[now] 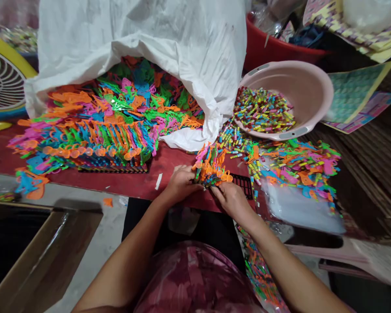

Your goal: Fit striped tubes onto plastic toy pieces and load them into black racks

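Note:
A small bunch of bright plastic toy pieces, mostly orange with some pink, green and blue, stands between my hands at the table's front edge. My left hand is closed against the left side of the bunch, its thumb pointing inward. On the lower right side, my right hand is closed on the same bunch, its fingertips partly hidden. A black slotted rack shows behind and right of the bunch. Further left, a long row of similar pieces stands in another black rack.
A white sack spills loose plastic pieces onto the red table. The pink basin holds small candy-like tubes. More pieces lie right, beside clear plastic bags. A fan and cardboard box are left.

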A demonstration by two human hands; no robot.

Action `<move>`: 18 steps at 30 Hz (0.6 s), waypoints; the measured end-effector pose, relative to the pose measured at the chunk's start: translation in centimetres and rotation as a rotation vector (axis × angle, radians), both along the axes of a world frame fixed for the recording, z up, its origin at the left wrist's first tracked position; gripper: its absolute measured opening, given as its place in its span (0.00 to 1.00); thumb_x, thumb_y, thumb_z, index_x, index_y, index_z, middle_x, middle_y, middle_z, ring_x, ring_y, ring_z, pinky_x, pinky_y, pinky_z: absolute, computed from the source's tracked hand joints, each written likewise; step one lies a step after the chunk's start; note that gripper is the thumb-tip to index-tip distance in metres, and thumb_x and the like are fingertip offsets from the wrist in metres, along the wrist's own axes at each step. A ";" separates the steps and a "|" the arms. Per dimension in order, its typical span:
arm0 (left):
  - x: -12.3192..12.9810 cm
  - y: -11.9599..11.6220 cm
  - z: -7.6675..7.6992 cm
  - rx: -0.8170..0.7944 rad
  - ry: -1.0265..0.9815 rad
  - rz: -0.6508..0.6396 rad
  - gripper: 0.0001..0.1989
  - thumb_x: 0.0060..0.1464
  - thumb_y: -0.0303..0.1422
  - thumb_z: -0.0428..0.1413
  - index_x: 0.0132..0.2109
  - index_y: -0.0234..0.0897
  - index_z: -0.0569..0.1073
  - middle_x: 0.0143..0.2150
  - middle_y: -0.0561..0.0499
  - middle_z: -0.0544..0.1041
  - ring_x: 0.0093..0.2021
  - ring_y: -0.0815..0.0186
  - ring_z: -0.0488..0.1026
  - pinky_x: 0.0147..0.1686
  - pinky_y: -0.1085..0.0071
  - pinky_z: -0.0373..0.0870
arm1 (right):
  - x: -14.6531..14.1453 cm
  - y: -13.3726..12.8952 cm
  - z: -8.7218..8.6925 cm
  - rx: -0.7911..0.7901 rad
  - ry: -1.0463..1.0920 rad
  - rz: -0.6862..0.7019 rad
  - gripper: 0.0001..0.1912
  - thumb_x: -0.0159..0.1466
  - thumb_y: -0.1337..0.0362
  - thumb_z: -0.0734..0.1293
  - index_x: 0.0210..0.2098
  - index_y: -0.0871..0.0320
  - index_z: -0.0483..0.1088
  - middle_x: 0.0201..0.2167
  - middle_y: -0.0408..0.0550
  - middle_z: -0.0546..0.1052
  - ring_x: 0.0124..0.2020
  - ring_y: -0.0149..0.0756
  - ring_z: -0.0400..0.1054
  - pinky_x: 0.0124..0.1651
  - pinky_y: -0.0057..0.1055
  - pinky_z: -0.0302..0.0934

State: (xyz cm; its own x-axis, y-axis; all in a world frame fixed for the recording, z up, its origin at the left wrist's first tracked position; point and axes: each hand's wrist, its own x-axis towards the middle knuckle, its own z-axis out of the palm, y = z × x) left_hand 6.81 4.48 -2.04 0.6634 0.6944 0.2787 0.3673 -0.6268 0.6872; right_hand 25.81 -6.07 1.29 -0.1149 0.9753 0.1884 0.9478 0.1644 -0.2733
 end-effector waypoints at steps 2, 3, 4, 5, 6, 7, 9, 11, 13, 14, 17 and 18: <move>0.1 0.0 0.1 -0.004 0.035 0.016 0.11 0.49 0.41 0.66 0.29 0.38 0.78 0.33 0.51 0.75 0.37 0.62 0.69 0.43 0.64 0.60 | -0.1 0.0 -0.3 -0.012 -0.054 -0.026 0.17 0.70 0.60 0.59 0.27 0.58 0.70 0.24 0.49 0.73 0.25 0.36 0.65 0.31 0.31 0.54; 0.1 0.0 0.1 -0.002 0.050 0.016 0.11 0.49 0.41 0.66 0.29 0.38 0.78 0.34 0.50 0.76 0.38 0.61 0.69 0.44 0.64 0.60 | -0.2 0.0 -0.3 -0.011 -0.070 -0.036 0.16 0.70 0.60 0.59 0.28 0.58 0.70 0.24 0.49 0.74 0.25 0.37 0.66 0.31 0.31 0.54; 0.0 0.0 0.2 -0.004 0.057 0.018 0.11 0.49 0.41 0.66 0.29 0.38 0.78 0.35 0.50 0.76 0.39 0.61 0.70 0.44 0.64 0.60 | -0.4 0.0 -0.3 -0.008 -0.074 -0.044 0.16 0.70 0.60 0.59 0.30 0.58 0.71 0.25 0.50 0.74 0.26 0.37 0.67 0.32 0.31 0.55; 0.0 0.0 0.2 -0.008 0.060 0.018 0.11 0.50 0.42 0.65 0.30 0.38 0.79 0.37 0.49 0.76 0.40 0.60 0.70 0.44 0.64 0.60 | -0.8 -0.1 -0.3 0.000 -0.068 -0.053 0.15 0.70 0.60 0.59 0.31 0.58 0.71 0.26 0.50 0.75 0.28 0.38 0.68 0.33 0.31 0.56; 0.0 0.0 0.2 -0.010 0.059 0.016 0.11 0.51 0.42 0.65 0.30 0.38 0.79 0.38 0.49 0.77 0.41 0.60 0.70 0.45 0.64 0.60 | -1.1 -0.2 -0.2 0.005 -0.057 -0.063 0.14 0.70 0.61 0.59 0.33 0.58 0.72 0.28 0.50 0.76 0.29 0.38 0.69 0.34 0.31 0.57; -0.1 0.0 0.1 -0.011 0.055 0.013 0.11 0.52 0.42 0.64 0.30 0.38 0.79 0.38 0.48 0.77 0.41 0.59 0.70 0.45 0.64 0.60 | -1.5 -0.3 0.0 0.006 -0.041 -0.073 0.13 0.70 0.62 0.59 0.35 0.58 0.72 0.30 0.51 0.76 0.31 0.39 0.70 0.35 0.31 0.58; -0.2 0.0 -0.1 -0.004 0.040 -0.005 0.11 0.53 0.42 0.63 0.31 0.38 0.79 0.37 0.49 0.77 0.40 0.60 0.70 0.45 0.64 0.60 | -2.1 -0.6 0.5 -0.016 -0.007 -0.095 0.10 0.70 0.64 0.59 0.40 0.58 0.72 0.33 0.51 0.77 0.34 0.39 0.71 0.37 0.31 0.60; -0.4 0.1 -0.3 0.013 0.023 -0.020 0.11 0.53 0.42 0.62 0.34 0.39 0.80 0.36 0.49 0.78 0.40 0.60 0.70 0.45 0.64 0.60 | -2.0 -1.2 1.2 -0.059 0.033 -0.082 0.09 0.68 0.67 0.61 0.43 0.58 0.72 0.36 0.52 0.77 0.36 0.39 0.72 0.38 0.31 0.61; -0.4 0.2 -0.5 0.012 0.029 -0.033 0.11 0.53 0.42 0.61 0.34 0.39 0.80 0.35 0.49 0.78 0.40 0.60 0.70 0.44 0.65 0.61 | -0.7 -1.8 1.9 -0.056 0.103 -0.049 0.10 0.67 0.67 0.62 0.47 0.58 0.71 0.40 0.51 0.77 0.40 0.39 0.72 0.40 0.31 0.62; -0.4 0.3 -0.6 0.006 0.036 -0.036 0.11 0.53 0.42 0.61 0.33 0.39 0.80 0.35 0.49 0.78 0.39 0.60 0.70 0.43 0.65 0.62 | 0.5 -2.0 2.2 -0.025 0.142 -0.046 0.12 0.67 0.67 0.62 0.49 0.57 0.70 0.42 0.51 0.77 0.42 0.39 0.72 0.42 0.31 0.63; -0.5 0.4 -0.5 -0.018 0.037 -0.036 0.11 0.53 0.42 0.61 0.30 0.40 0.80 0.35 0.50 0.79 0.38 0.60 0.71 0.42 0.65 0.63 | 6.0 -1.7 2.9 0.116 0.190 -0.181 0.12 0.68 0.64 0.60 0.49 0.57 0.71 0.44 0.50 0.78 0.45 0.39 0.71 0.47 0.33 0.62; -0.5 0.4 -0.5 -0.029 0.030 -0.037 0.11 0.53 0.42 0.61 0.31 0.40 0.80 0.36 0.50 0.80 0.39 0.60 0.72 0.43 0.65 0.63 | 8.1 -1.3 3.0 0.137 0.161 -0.263 0.12 0.68 0.64 0.60 0.46 0.57 0.73 0.43 0.50 0.78 0.44 0.39 0.71 0.47 0.33 0.62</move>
State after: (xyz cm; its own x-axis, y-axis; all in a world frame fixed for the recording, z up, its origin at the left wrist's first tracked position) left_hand 6.35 4.88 -2.50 0.6967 0.6766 0.2383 0.3651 -0.6204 0.6941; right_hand 33.94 -7.35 4.28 0.1792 0.9320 0.3151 0.9091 -0.0344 -0.4152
